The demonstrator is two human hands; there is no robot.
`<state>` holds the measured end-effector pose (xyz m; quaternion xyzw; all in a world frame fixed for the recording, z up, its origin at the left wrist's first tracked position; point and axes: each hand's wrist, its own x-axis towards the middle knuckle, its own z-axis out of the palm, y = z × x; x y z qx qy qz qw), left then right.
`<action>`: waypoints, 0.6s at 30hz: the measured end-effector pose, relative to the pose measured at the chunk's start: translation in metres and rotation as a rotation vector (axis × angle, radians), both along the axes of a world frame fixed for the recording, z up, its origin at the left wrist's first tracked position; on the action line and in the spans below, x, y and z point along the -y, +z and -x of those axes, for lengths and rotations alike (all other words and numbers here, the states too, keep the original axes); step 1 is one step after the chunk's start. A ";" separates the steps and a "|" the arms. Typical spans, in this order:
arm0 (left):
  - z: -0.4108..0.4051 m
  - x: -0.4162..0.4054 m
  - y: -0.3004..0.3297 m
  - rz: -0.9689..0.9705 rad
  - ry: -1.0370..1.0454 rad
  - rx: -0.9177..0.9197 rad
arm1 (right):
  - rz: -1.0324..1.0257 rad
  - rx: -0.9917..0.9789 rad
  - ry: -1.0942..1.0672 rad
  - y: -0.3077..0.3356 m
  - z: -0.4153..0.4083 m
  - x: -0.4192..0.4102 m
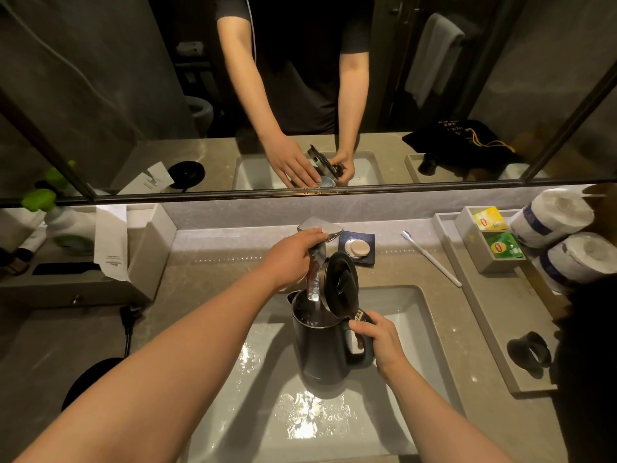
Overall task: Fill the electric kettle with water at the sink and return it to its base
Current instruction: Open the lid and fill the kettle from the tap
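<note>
A dark electric kettle [322, 352] hangs over the white sink [410, 315], its black lid [342, 279] standing open. My right hand [377, 342] grips the kettle's handle. The chrome faucet [317, 265] reaches over the kettle's mouth, and water runs from it into the kettle. My left hand [293, 255] rests on the faucet lever, fingers curled over it. The round black kettle base [90, 379] lies on the counter at the lower left, partly hidden by my left forearm, with its cord running up to a plug.
A soap dish [357, 248] sits behind the faucet and a toothbrush [434, 259] lies to its right. A grey tray [474, 295] at right holds tea bags and a black cup. Toilet rolls stand far right. A tissue box stands left. A mirror rises behind.
</note>
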<state>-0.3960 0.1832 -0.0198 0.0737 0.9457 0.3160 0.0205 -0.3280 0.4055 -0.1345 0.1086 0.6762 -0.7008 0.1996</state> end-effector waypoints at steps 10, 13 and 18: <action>0.000 0.001 -0.001 -0.003 0.010 0.031 | -0.007 -0.009 0.000 0.002 0.001 0.000; -0.001 0.001 -0.001 0.000 -0.006 0.034 | -0.012 -0.013 -0.003 0.002 0.000 0.000; -0.003 0.000 0.000 0.066 -0.038 0.049 | -0.036 -0.013 0.001 0.000 0.001 0.000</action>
